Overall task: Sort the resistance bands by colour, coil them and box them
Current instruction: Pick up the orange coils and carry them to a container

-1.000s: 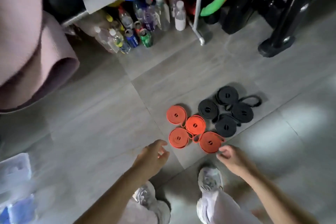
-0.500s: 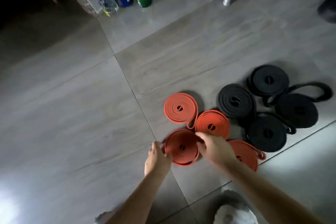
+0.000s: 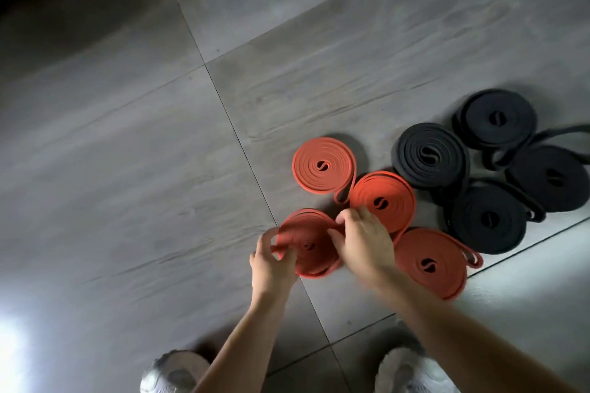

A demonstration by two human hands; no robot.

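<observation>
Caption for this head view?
Left hand and right hand grip one orange coil beside three orange coils and four black coils.

Dim scene; glare on the floor (image 3: 19, 338) far left of the motion-blurred fingers (image 3: 351, 217); upper-left corner falls into shadow.

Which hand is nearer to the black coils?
Right. The right hand grips the orange coil's right edge, toward the black coils; the left hand grips its left edge, farther off.

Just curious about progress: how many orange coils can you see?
4: the far coil, the middle coil, the right coil, and the held coil gripped by the left hand and right hand. None looks hidden.
</observation>
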